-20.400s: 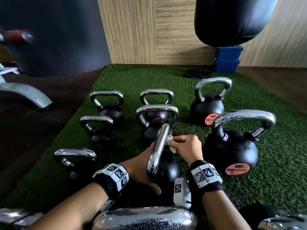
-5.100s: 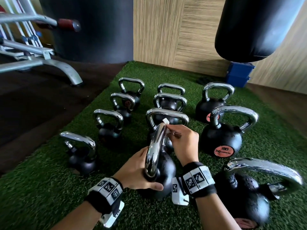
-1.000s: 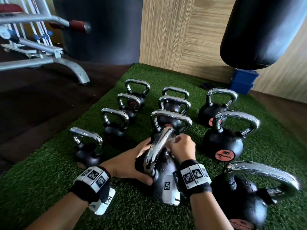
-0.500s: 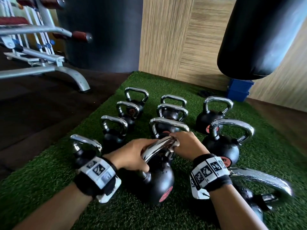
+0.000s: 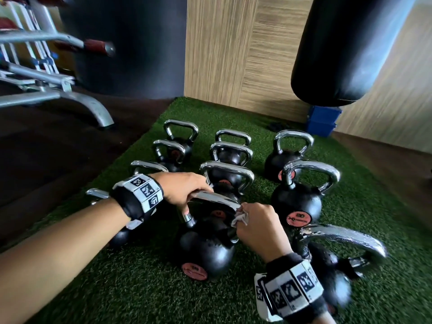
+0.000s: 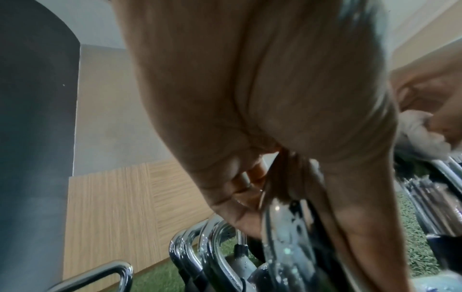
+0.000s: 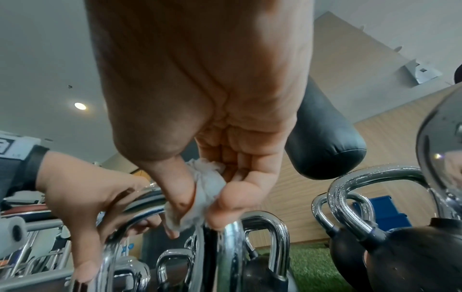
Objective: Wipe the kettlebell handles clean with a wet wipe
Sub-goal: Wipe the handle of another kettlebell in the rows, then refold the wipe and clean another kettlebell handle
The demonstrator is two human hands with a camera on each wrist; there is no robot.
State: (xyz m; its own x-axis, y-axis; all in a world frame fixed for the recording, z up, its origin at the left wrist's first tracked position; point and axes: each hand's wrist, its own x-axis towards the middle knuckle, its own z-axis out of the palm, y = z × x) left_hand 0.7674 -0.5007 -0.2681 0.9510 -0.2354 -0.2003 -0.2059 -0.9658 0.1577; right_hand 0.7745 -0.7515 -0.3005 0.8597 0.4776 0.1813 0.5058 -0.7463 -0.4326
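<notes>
Hanging at upper right, a black punching bag (image 5: 346, 50). Underfoot, a green turf mat (image 5: 140, 288) carrying rows of black kettlebells with chrome handles. Nearest the front, one kettlebell (image 5: 207, 251) upright on the turf, red label facing forward. Curled over the left end of its handle (image 5: 215, 199), left hand (image 5: 182, 189), gripping. At the handle's right corner, right hand (image 5: 258, 226), pinching a crumpled white wet wipe (image 5: 240, 217) against the chrome.
</notes>
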